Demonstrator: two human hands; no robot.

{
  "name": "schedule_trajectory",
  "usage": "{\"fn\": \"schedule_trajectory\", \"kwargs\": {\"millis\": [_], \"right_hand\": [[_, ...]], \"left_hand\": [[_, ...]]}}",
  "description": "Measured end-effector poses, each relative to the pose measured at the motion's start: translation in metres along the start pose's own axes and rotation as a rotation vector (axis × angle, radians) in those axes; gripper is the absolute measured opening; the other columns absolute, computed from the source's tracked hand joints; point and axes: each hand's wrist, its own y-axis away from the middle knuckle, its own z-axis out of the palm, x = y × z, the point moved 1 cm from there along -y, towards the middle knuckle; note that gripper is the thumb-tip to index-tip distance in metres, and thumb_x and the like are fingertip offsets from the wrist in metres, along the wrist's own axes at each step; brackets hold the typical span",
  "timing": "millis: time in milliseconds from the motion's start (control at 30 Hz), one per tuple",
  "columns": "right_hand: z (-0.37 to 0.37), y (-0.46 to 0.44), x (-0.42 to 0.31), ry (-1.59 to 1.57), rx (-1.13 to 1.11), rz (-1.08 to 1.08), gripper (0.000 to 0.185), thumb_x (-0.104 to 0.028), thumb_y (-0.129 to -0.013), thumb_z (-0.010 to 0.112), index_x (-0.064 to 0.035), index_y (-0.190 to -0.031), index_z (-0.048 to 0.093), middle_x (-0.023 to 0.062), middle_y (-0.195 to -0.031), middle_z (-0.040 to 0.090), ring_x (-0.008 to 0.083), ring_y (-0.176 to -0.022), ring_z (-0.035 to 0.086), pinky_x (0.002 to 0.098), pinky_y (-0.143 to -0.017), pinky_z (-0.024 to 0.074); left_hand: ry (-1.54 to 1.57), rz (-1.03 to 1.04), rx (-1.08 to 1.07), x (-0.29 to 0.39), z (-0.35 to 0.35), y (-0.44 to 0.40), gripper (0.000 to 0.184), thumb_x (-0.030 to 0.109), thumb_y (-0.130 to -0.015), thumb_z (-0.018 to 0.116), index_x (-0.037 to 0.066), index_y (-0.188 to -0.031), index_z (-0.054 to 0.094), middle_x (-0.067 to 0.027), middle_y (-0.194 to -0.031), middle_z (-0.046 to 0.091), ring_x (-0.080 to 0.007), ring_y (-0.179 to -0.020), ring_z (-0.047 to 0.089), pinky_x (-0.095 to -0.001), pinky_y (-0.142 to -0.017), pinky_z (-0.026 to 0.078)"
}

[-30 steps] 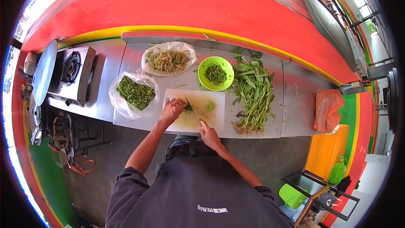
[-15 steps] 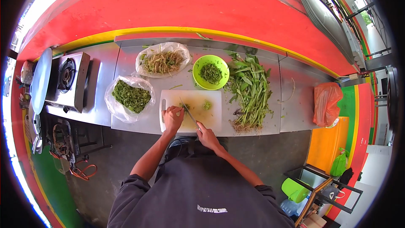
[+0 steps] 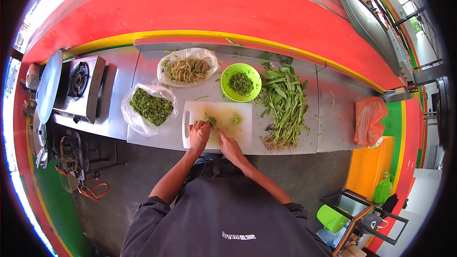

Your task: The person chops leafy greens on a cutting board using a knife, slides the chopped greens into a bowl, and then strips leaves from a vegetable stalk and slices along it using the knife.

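Observation:
My right hand (image 3: 230,146) is closed around the handle of a knife (image 3: 213,125), its blade slanting up and left over the white cutting board (image 3: 243,135). Curled fingers of my left hand (image 3: 199,134) press down a small bunch of leafy greens (image 3: 210,118) right beside the blade. A little heap of chopped pale green pieces (image 3: 235,119) lies on the board to the right. Behind the board, a lime-green bowl (image 3: 227,91) holds chopped dark greens (image 3: 241,83). Long leafy stalks with roots (image 3: 284,102) are spread right of the board.
Left of the board sits a plastic bag of cut leaves (image 3: 151,107); behind it, another bag holds stems and roots (image 3: 186,70). A gas stove (image 3: 80,88) stands at the far left. An orange-red plastic bag (image 3: 370,121) rests at the counter's right end.
The knife and my right hand have moved left, closer to my left hand. My left hand stays on the greens. The whole view has shifted slightly.

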Motion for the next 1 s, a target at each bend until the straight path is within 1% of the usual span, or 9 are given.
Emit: {"fn": "schedule_trajectory", "kwargs": {"millis": [100, 333, 567, 633, 667, 733, 800, 833, 1000], "right_hand": [[-0.006, 0.003, -0.003, -0.084, 0.017, 0.037, 0.043, -0.022, -0.101, 0.054, -0.0089, -0.141, 0.048, 0.0285, -0.075, 0.065, 0.0494, -0.072, 0.064, 0.0564, -0.064, 0.0481], [-0.018, 0.028, 0.010, -0.120, 0.065, 0.099, 0.042, -0.025, -0.101, 0.055, -0.0091, -0.139, 0.051, 0.0285, -0.074, 0.064, 0.0494, -0.073, 0.064, 0.0556, -0.065, 0.0476], [-0.014, 0.033, 0.010, -0.078, -0.011, 0.141, 0.042, -0.024, -0.101, 0.054, -0.0095, -0.140, 0.049, 0.0293, -0.075, 0.065, 0.0499, -0.074, 0.064, 0.0558, -0.068, 0.0485], [-0.012, 0.033, 0.008, -0.068, -0.037, 0.153, 0.042, -0.023, -0.101, 0.054, -0.0095, -0.140, 0.049, 0.0296, -0.075, 0.065, 0.0499, -0.074, 0.065, 0.0556, -0.068, 0.0488], [-0.012, 0.033, 0.007, -0.082, -0.052, 0.147, 0.043, -0.024, -0.100, 0.054, -0.0112, -0.141, 0.048, 0.0303, -0.077, 0.065, 0.0508, -0.077, 0.065, 0.0572, -0.069, 0.0498], [-0.014, 0.034, 0.008, -0.093, -0.058, 0.145, 0.043, -0.025, -0.100, 0.054, -0.0129, -0.141, 0.048, 0.0310, -0.078, 0.066, 0.0516, -0.079, 0.065, 0.0588, -0.071, 0.0509], [-0.020, 0.035, 0.008, -0.089, -0.030, 0.115, 0.043, -0.024, -0.100, 0.056, -0.0088, -0.140, 0.050, 0.0297, -0.075, 0.065, 0.0499, -0.076, 0.065, 0.0550, -0.068, 0.0488], [-0.022, 0.036, 0.007, -0.088, -0.031, 0.112, 0.043, -0.024, -0.100, 0.056, -0.0088, -0.140, 0.050, 0.0297, -0.075, 0.065, 0.0499, -0.076, 0.065, 0.0550, -0.068, 0.0488], [-0.025, 0.042, 0.009, -0.105, -0.024, 0.149, 0.043, -0.025, -0.100, 0.057, -0.0088, -0.140, 0.051, 0.0300, -0.077, 0.065, 0.0504, -0.078, 0.065, 0.0546, -0.069, 0.0495]], "left_hand": [[0.031, -0.022, -0.001, -0.001, -0.001, 0.002, 0.010, 0.012, -0.087, 0.069, 0.009, -0.096, 0.072, -0.0040, -0.092, 0.068, -0.0243, -0.092, 0.063, -0.0420, -0.082, 0.040], [0.101, -0.046, 0.011, -0.007, 0.000, 0.000, 0.012, 0.015, -0.088, 0.070, 0.009, -0.098, 0.073, -0.0046, -0.090, 0.070, -0.0235, -0.091, 0.065, -0.0411, -0.082, 0.040], [0.074, -0.088, -0.094, -0.005, -0.003, -0.013, 0.016, 0.016, -0.088, 0.071, 0.009, -0.102, 0.074, -0.0062, -0.096, 0.069, -0.0243, -0.096, 0.063, -0.0423, -0.084, 0.039], [0.046, -0.061, -0.118, -0.009, -0.001, -0.013, 0.019, 0.016, -0.086, 0.074, 0.011, -0.104, 0.075, -0.0060, -0.098, 0.069, -0.0256, -0.098, 0.063, -0.0417, -0.086, 0.040], [0.047, -0.063, -0.117, -0.010, -0.001, -0.011, 0.019, 0.016, -0.086, 0.074, 0.011, -0.104, 0.075, -0.0060, -0.098, 0.069, -0.0256, -0.098, 0.063, -0.0417, -0.086, 0.040], [0.066, -0.028, -0.055, -0.006, -0.004, -0.012, 0.019, 0.015, -0.084, 0.075, 0.010, -0.102, 0.075, -0.0050, -0.100, 0.069, -0.0257, -0.098, 0.062, -0.0426, -0.086, 0.040], [0.062, 0.015, -0.030, -0.005, -0.007, -0.013, 0.016, 0.013, -0.084, 0.074, 0.010, -0.100, 0.075, -0.0043, -0.100, 0.069, -0.0246, -0.100, 0.062, -0.0426, -0.086, 0.041], [0.054, 0.053, -0.006, -0.006, -0.009, -0.013, 0.014, 0.012, -0.084, 0.073, 0.009, -0.098, 0.074, -0.0036, -0.099, 0.069, -0.0235, -0.101, 0.062, -0.0425, -0.086, 0.042], [0.200, 0.068, -0.067, -0.014, -0.004, -0.018, 0.011, 0.010, -0.084, 0.072, 0.007, -0.094, 0.074, -0.0058, -0.098, 0.071, -0.0263, -0.098, 0.064, -0.0412, -0.086, 0.048]]}}
